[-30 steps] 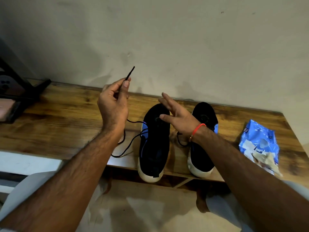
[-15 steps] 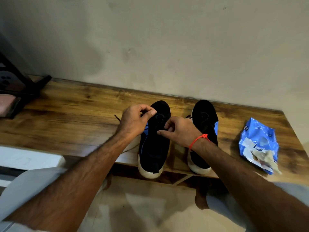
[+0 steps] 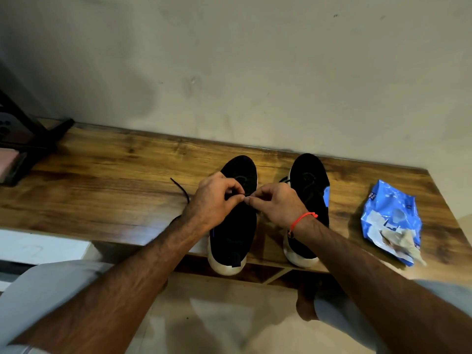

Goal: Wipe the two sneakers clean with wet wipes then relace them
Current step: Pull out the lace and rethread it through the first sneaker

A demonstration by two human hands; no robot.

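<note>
A plain, pale wall (image 3: pixel 255 60) with faint smudges and a few dark specks fills the upper half. Against it stands a wooden bench (image 3: pixel 107 190) with a warm brown, strongly grained top and a lighter front edge. At the far left a dark metal frame (image 3: pixel 33 144) rests on the bench top. Below, the floor (image 3: pixel 222 318) is pale, glossy tile with soft reflections. The light is dim and even.

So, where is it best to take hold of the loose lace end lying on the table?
Probably pinch the loose lace end just behind its tip, coming from above-left with two fingers: it lies flat on the bare table, left of the left hand, with free wood around it.
</note>
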